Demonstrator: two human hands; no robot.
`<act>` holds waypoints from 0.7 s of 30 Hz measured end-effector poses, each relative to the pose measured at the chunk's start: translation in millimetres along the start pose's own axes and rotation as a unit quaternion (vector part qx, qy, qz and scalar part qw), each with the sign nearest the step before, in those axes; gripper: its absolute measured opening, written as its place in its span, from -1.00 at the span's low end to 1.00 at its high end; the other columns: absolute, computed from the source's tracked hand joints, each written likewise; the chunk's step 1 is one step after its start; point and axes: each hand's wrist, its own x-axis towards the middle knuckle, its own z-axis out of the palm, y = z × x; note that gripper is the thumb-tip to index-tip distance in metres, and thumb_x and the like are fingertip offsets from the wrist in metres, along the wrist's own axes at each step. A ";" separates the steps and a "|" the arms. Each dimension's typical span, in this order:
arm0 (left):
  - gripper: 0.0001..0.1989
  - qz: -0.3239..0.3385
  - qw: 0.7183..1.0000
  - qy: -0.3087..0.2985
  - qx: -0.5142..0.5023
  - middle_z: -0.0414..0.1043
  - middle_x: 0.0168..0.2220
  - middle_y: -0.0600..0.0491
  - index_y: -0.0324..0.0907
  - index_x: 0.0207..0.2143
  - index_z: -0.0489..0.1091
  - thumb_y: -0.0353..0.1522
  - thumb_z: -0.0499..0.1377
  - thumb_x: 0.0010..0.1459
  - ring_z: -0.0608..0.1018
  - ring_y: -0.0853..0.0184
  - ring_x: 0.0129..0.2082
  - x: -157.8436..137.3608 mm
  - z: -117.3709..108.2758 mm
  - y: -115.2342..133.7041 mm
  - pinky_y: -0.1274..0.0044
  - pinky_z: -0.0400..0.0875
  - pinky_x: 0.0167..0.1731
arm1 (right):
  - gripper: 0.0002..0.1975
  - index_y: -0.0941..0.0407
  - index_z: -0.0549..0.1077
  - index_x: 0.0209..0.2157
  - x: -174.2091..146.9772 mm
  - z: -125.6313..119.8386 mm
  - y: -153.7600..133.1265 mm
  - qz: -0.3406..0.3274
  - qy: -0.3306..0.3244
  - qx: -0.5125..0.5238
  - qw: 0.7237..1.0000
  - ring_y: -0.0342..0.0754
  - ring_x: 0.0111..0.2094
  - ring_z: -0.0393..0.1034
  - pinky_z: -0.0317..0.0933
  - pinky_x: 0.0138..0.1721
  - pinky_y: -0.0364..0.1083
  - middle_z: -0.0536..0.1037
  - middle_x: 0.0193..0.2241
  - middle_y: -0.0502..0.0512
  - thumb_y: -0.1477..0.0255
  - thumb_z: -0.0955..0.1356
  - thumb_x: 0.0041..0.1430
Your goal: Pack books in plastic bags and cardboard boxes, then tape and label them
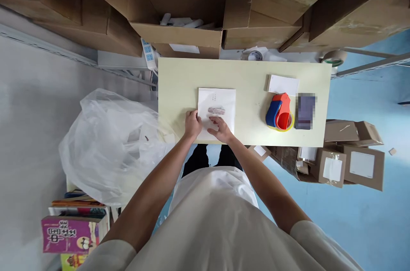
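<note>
A white book [228, 104] with a small printed picture and a few lines of text on its cover lies flat on the pale table [250, 74]. At its left edge is my left hand [192, 124], fingers curled and closed on that side; the fingertips are partly hidden. Over the lower part of the cover rests my right hand [221, 130], open, with thumb and fingers apart just below the printed picture.
On the table's right are a red and blue tape dispenser [282, 112], white cards [283, 85] and a blurred dark phone-like object [305, 111]. Cardboard boxes [179, 34] line the back shelf. Left stand a plastic bag [109, 147] and stacked books [68, 233]; cartons [361, 164] lie right.
</note>
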 end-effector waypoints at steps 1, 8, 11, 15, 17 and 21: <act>-0.66 0.007 1.000 0.004 0.010 0.36 -0.12 -0.17 -0.29 -0.08 0.38 -0.51 0.03 0.07 0.46 0.18 -0.11 -0.2 1.5 -1.4 0.35 0.35 -0.04 | -0.49 0.06 0.39 -0.01 0.4 1.4 0.6 -0.002 0.002 -0.004 1.000 0.06 -0.07 0.34 0.25 -0.01 0.11 0.40 -0.07 0.17 0.42 0.42 -0.07; -0.58 -0.036 0.999 -0.015 -0.030 0.24 0.06 -0.22 -0.26 0.10 0.24 -0.32 -0.02 0.21 0.28 0.09 0.13 -25.5 -4.1 0.0 0.25 0.16 0.14 | -0.64 0.08 0.38 -0.05 -31.1 -21.5 -8.5 -0.044 0.093 -0.004 0.995 0.00 -0.13 0.38 0.29 -0.08 0.07 0.43 -0.09 0.17 0.35 0.32 0.08; -0.37 -0.072 0.995 -0.062 -0.035 0.10 0.18 -0.26 -0.23 0.22 0.05 -0.15 0.06 0.17 0.09 -0.01 0.25 -47.1 -2.6 5.7 0.16 0.06 0.17 | -0.59 0.09 0.34 0.00 -49.7 -41.1 6.5 0.016 0.221 -0.043 0.974 0.04 -0.09 0.35 0.27 -0.07 0.12 0.38 -0.04 0.23 0.32 0.28 0.10; -0.12 -0.105 0.991 -0.083 -0.006 0.02 0.20 -0.29 -0.21 0.29 -0.14 -0.12 0.20 0.04 0.04 -0.11 0.25 -62.0 11.4 18.0 0.09 0.06 0.12 | -0.39 0.13 0.16 0.16 -51.1 -42.5 34.2 0.112 0.238 -0.043 0.964 0.09 -0.08 0.32 0.28 -0.10 0.16 0.30 0.00 0.33 0.31 0.28 0.06; -0.15 -0.113 0.992 -0.057 0.006 0.04 0.18 -0.29 -0.19 0.29 -0.15 -0.22 0.20 0.05 0.09 -0.13 0.22 -59.3 18.3 21.9 0.08 0.10 0.09 | -0.36 0.14 0.14 0.18 -43.4 -33.5 41.0 0.108 0.212 -0.049 0.970 0.09 -0.10 0.31 0.27 -0.09 0.16 0.31 -0.02 0.33 0.33 0.28 0.04; -0.22 -0.121 0.992 -0.022 -0.012 0.12 0.13 -0.28 -0.27 0.28 -0.10 -0.38 0.17 0.05 0.18 -0.06 0.18 -44.3 20.4 18.2 0.16 0.12 0.10 | -0.41 0.14 0.21 0.14 -26.6 -26.0 40.1 0.092 0.201 -0.067 0.973 0.07 -0.14 0.32 0.25 -0.09 0.17 0.39 -0.12 0.28 0.35 0.26 0.03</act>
